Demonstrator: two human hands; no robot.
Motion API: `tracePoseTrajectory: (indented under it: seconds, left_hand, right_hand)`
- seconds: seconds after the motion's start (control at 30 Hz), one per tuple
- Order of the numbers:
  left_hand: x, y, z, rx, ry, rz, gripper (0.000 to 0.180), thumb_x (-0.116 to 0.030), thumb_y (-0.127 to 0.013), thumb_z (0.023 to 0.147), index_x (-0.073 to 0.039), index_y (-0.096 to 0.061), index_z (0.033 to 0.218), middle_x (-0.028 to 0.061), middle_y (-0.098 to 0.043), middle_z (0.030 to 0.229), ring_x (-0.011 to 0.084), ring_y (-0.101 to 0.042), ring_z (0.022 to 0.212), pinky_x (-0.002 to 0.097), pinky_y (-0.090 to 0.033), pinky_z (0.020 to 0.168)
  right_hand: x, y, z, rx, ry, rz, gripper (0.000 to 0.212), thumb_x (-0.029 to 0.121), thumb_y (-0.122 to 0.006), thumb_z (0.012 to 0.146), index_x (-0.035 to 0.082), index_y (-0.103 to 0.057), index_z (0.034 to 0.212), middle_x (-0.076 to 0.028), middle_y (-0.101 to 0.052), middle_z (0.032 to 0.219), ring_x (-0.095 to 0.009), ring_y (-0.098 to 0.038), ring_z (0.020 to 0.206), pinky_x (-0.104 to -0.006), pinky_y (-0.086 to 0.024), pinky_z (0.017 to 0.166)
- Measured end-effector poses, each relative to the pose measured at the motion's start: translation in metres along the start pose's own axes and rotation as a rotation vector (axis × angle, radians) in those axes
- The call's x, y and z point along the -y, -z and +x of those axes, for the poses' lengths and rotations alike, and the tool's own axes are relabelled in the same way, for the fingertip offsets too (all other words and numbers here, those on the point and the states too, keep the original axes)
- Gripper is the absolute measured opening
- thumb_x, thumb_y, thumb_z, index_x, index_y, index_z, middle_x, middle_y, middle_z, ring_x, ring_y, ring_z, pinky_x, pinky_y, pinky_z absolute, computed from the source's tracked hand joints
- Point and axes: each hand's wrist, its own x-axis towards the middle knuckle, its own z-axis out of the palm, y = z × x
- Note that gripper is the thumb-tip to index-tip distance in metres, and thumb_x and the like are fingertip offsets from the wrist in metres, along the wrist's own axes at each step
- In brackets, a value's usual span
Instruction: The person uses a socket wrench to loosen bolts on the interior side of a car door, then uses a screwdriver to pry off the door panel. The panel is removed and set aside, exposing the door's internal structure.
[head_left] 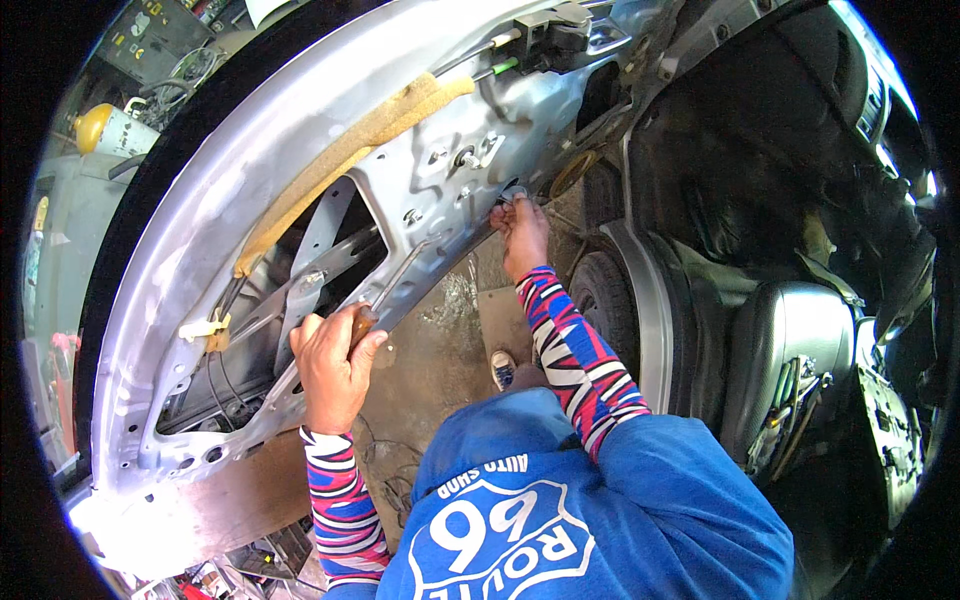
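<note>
A bare silver car door (427,185) with its inner trim off stands across the left and top of the view. My left hand (333,370) is closed round the brown handle of a screwdriver (400,272), and its thin shaft points up toward the lower part of the door panel. Farther along, at the door's lower edge, my right hand (524,240) has its fingers bent and pinched together beside a small greyish piece. Whether the fingers hold that piece or only press on it is hidden.
Tan foam (350,145) wraps cables along the door, below a black latch (555,38). A dark tire (603,290) lies behind my right forearm. At right, a grey seat (790,350) carries several hand tools (795,390). A yellow-topped tank (115,130) stands beyond the door.
</note>
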Motion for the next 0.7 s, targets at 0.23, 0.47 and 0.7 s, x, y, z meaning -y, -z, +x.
tracePoseTrajectory:
  seconds: [0.23,0.47,0.7]
  left_hand:
    - [0.002,-0.013,-0.005,-0.042,0.043,0.089,0.035,-0.027,-0.077,0.083,-0.007,-0.07,0.11,0.0071,-0.069,0.091,0.0284,-0.056,0.087,0.0407,-0.038,0.084]
    - [0.009,-0.029,-0.007,-0.063,0.088,0.171,0.039,-0.032,-0.066,0.096,0.001,-0.066,0.118,0.0183,-0.064,0.097,0.0355,-0.055,0.093,0.0463,-0.039,0.088]
    - [0.012,-0.057,-0.014,-0.271,0.047,0.329,0.038,-0.038,-0.071,0.093,-0.004,-0.071,0.11,0.0084,-0.071,0.097,0.0298,-0.059,0.09,0.0455,-0.043,0.082]
  right_hand:
    - [0.031,-0.001,0.039,0.235,-0.347,-0.408,0.048,0.048,-0.041,0.102,0.005,-0.057,0.119,-0.014,-0.067,0.097,-0.033,-0.067,0.09,-0.0508,-0.055,0.081]
    - [-0.024,0.024,-0.039,-0.057,-0.025,-0.737,0.041,0.036,-0.054,0.096,-0.002,-0.066,0.105,-0.025,-0.07,0.094,-0.04,-0.068,0.091,-0.0493,-0.053,0.08]
    - [0.031,0.124,-0.142,0.297,0.053,-0.958,0.032,0.031,-0.063,0.093,0.0,-0.066,0.093,-0.015,-0.067,0.076,-0.025,-0.067,0.073,-0.043,-0.053,0.07]
